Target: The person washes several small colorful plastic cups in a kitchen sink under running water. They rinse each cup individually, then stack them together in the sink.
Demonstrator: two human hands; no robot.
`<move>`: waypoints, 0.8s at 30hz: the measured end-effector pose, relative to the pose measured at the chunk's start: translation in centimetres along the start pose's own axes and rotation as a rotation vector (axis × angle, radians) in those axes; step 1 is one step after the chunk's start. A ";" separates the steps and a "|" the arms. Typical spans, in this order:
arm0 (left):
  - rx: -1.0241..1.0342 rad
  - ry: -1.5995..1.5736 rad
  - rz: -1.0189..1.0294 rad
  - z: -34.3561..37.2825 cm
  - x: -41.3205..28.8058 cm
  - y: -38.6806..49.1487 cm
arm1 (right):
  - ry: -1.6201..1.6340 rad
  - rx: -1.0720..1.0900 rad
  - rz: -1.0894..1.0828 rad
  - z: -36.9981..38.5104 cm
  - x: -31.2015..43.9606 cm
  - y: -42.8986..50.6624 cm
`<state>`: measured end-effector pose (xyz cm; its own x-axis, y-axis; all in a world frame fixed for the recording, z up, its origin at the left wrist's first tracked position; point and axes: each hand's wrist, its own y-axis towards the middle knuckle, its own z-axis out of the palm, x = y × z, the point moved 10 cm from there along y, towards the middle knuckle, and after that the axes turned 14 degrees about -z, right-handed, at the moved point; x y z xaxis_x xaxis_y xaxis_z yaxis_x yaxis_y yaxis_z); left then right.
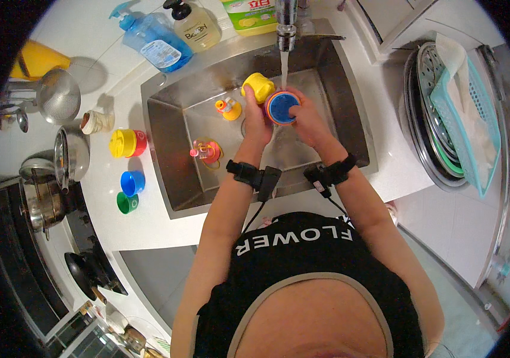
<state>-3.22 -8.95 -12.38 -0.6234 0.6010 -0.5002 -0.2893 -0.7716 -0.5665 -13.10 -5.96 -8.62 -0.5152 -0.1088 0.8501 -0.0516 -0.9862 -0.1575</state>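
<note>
Water runs from the faucet [286, 38] into the stainless steel sink [161, 179]. Beneath the stream, my right hand [309, 120] holds a round cup [282, 108] with a blue inside and an orange-red rim. My left hand [257, 121] has a yellow plastic cup [259, 88] between thumb and fingers and also touches the round cup's left side. On the sink floor to the left stand a yellow toy [229, 108] with an orange spout and a pink-red toy [208, 152].
Left of the sink are a yellow cup [122, 143] against a red one, a blue cup [133, 183] and a green cup [127, 202]. Soap bottles [159, 42] line the back. Trays and a light-blue basket [478, 116] lean at the right.
</note>
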 end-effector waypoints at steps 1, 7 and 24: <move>0.028 -0.009 0.013 -0.1 0.1 0.2 | -0.027 -0.004 -0.001 0.4 -0.2 -0.1; -0.001 -0.007 0.010 -1.7 0.5 0.6 | -0.034 -0.014 0.052 1.0 -1.6 -0.5; -0.115 0.033 0.040 -3.0 0.1 0.5 | -1.202 0.127 -0.581 1.9 6.0 -1.2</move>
<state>-1.30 -8.64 -14.70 -0.6078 0.5780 -0.5445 -0.1780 -0.7674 -0.6159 -14.48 -5.69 -2.38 0.6242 0.3499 0.6986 0.1078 -0.9241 0.3666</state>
